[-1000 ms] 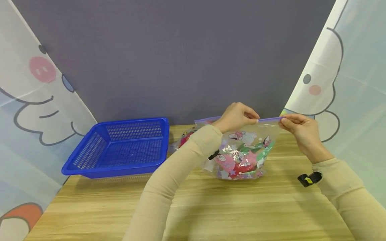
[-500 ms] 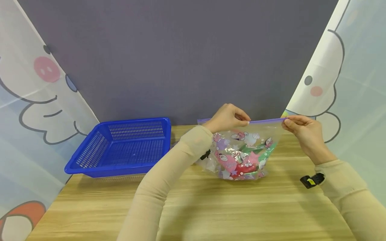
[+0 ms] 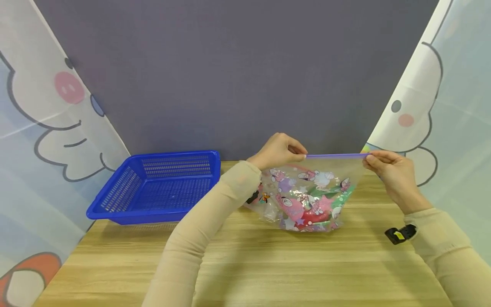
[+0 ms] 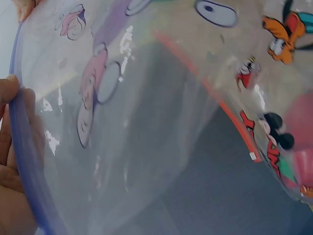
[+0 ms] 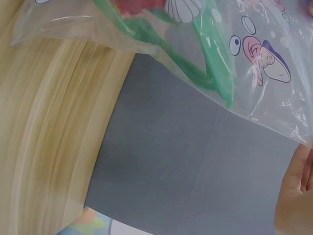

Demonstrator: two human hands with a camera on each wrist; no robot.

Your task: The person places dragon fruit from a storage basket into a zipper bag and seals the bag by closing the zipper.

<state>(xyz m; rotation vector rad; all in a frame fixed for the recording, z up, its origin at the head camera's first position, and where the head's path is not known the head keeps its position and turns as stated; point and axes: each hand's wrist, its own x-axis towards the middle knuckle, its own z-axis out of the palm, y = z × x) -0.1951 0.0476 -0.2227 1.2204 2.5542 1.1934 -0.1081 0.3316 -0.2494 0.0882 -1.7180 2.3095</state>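
Note:
A clear zip bag (image 3: 307, 200) with pink and lilac cartoon prints stands on the table, its purple zip strip (image 3: 337, 155) stretched level along the top. My left hand (image 3: 279, 150) pinches this strip left of its middle, thumb against fingers. At the strip's right end my right hand (image 3: 395, 175) pinches the corner. Through the plastic show something red (image 5: 139, 6) and a long green piece (image 5: 215, 58); their kind is unclear. Behind the left forearm sits a second printed zip bag (image 4: 283, 103) with a red-orange strip, partly hidden.
A blue plastic basket (image 3: 172, 192) with slotted walls stands at the left back of the wooden table (image 3: 307, 268). A dark grey panel (image 3: 245, 76) rises behind the table. Printed curtains (image 3: 460, 128) hang on both sides.
My left hand has slid leftward along the purple strip, away from my right hand. The right hand keeps its pinch at the right corner. The view has shifted slightly.

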